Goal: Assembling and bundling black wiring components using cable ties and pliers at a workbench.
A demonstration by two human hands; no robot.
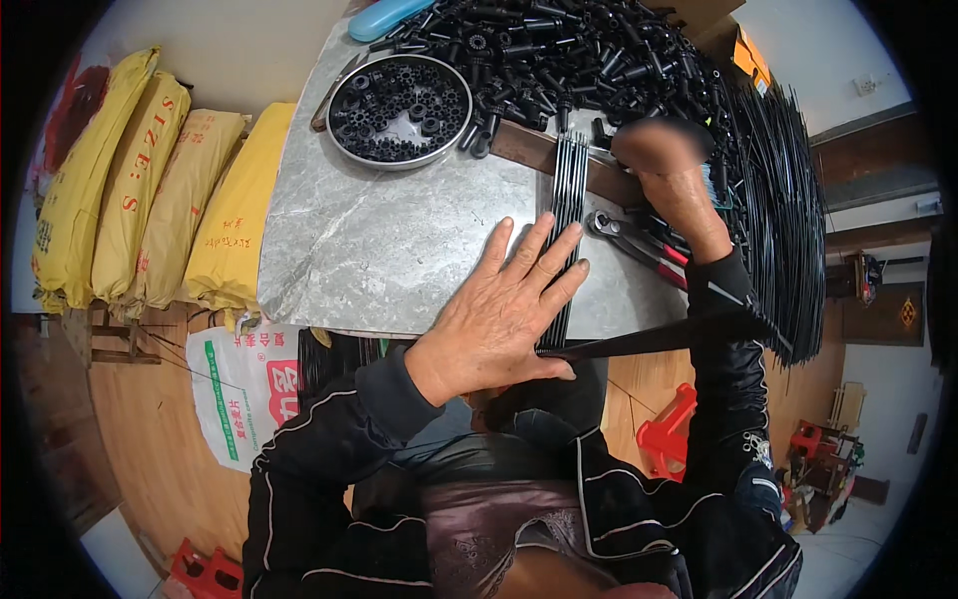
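Observation:
My left hand [504,299] lies flat with its fingers spread over a row of thin black rods [570,190]. The rods' pale metal ends point away from me and rest across a brown bar [524,148]. My right hand [674,180] is at the bar's right end, beside the heap of black plastic parts [599,65]. Its fingers are blurred, and whether they hold anything does not show. Between the rods and my right forearm lies a pair of pliers [639,247] with red and black handles.
A round metal bowl [399,163] of small black rings stands on the grey marbled table [349,260]. A blue case [384,17] lies at the far edge. Long black rods [783,220] hang over the right side. Yellow sacks [225,250] line the left; a red stool [667,434] stands below.

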